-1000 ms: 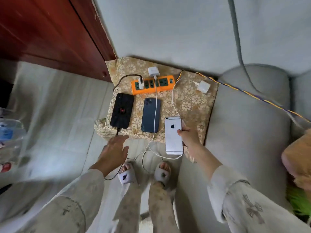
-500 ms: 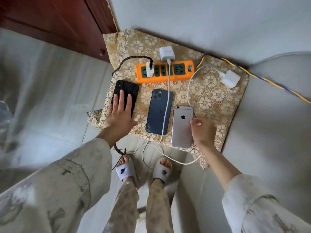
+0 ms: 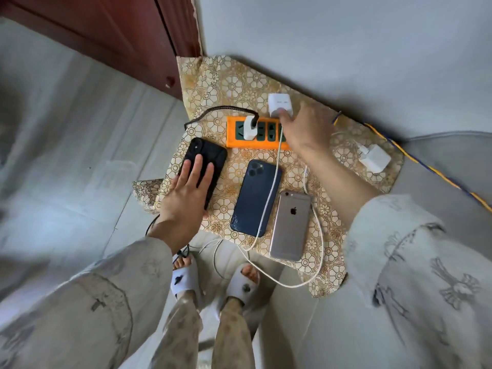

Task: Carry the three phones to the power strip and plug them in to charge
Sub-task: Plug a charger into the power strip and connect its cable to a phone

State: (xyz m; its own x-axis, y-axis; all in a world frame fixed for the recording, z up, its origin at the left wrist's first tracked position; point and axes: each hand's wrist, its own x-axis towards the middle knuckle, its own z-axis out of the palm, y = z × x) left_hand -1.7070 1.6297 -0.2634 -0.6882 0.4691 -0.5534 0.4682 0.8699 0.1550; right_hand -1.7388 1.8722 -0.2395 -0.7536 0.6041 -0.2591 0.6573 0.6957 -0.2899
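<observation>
Three phones lie face down on a floral-clothed stool [image 3: 213, 75]: a black phone [image 3: 210, 153] at left, a dark blue phone [image 3: 253, 198] in the middle, a silver phone [image 3: 290, 227] at right. An orange power strip [image 3: 234, 131] lies behind them with a small white plug [image 3: 249, 127] and black cable in it. My left hand [image 3: 186, 198] rests flat on the black phone, fingers spread. My right hand [image 3: 306, 129] covers the strip's right end and its fingers pinch a white charger block [image 3: 279, 103]. A white cable runs over the blue phone.
A second white charger [image 3: 374, 157] lies loose on the cloth at right, its cable looping to the silver phone. A grey sofa arm [image 3: 439, 161] stands to the right, a red-brown wooden door [image 3: 119, 30] at back left. Cables hang over my slippered feet [image 3: 213, 280].
My right hand has left the silver phone and reached forward to the white charger block at the strip. My left hand stays flat on the black phone. The camera has moved closer.
</observation>
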